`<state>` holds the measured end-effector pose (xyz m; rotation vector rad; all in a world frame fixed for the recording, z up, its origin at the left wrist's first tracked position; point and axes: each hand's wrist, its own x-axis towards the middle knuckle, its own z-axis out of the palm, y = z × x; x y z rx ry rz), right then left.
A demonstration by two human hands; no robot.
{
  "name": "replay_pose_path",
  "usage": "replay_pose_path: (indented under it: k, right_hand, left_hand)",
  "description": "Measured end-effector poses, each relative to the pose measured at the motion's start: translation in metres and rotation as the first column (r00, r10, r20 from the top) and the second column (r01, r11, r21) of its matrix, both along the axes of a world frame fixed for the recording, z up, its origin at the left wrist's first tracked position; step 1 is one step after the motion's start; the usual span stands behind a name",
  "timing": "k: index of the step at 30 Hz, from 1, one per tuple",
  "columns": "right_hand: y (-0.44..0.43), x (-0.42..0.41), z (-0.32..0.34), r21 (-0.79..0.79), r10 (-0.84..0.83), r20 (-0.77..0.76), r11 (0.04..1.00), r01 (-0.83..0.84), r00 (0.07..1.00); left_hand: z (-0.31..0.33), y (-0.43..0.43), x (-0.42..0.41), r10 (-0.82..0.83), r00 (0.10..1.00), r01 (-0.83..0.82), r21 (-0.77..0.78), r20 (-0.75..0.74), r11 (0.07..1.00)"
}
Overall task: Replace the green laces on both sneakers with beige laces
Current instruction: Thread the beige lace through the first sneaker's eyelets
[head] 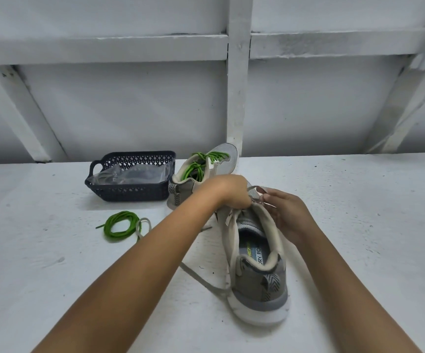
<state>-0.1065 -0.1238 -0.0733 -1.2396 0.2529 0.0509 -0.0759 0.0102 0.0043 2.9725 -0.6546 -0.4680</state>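
Beige lace [206, 279] sits pinched in left hand [232, 191] and right hand [289, 212] fingers over the near sneaker [257, 281], broad table [364, 225] rightward.

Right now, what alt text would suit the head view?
A left hand and right hand work a beige lace into the near sneaker. The far sneaker has green laces; a coiled green lace and dark basket sit nearby.

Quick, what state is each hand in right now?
Left hand: closed, gripping the near sneaker by its upper.
Right hand: closed, pinching the beige lace.
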Motion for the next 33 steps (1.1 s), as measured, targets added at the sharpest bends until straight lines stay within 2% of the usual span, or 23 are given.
replay_pose_path:
  k: [6,9,12,15,21,27,31,33]
  right_hand:
    - [0.000,0.003,-0.004,-0.014,-0.016,0.005,1.000,0.016,1.000]
    - [0.001,0.001,-0.001,-0.017,-0.009,0.006,1.000,0.009,1.000]
    - [0.002,0.002,0.001,-0.002,-0.007,-0.027,1.000,0.007,1.000]
    - [0.001,0.005,0.002,0.031,-0.029,-0.067,0.999,0.031,0.997]
    - [0.002,0.009,0.003,0.043,-0.017,-0.110,0.999,0.022,0.994]
    - [0.005,0.010,0.006,-0.016,-0.010,-0.136,1.000,0.008,0.991]
    - [0.005,0.009,0.008,-0.053,0.004,-0.130,0.999,-0.011,0.992]
    - [0.005,0.009,0.008,-0.039,-0.004,-0.137,0.999,-0.001,0.991]
  left_hand:
    - [-0.004,-0.005,-0.005,0.015,1.000,-0.015,-0.001,0.019,1.000]
    - [-0.008,-0.001,-0.007,0.069,0.997,-0.064,-0.117,0.034,0.991]
    - [-0.010,0.008,-0.011,0.149,0.981,-0.112,-0.267,0.121,0.957]
    - [-0.009,0.015,-0.016,0.164,0.972,-0.098,-0.346,0.167,0.933]
    - [-0.012,0.023,-0.021,0.127,0.991,-0.090,-0.468,0.049,0.879]
    - [-0.009,0.027,-0.029,0.103,0.989,-0.148,-0.629,-0.108,0.763]
    - [0.007,0.033,-0.044,-0.058,0.972,-0.142,-0.768,-0.227,0.624]
    - [0.013,0.039,-0.051,-0.167,0.955,-0.085,-0.766,-0.245,0.637]
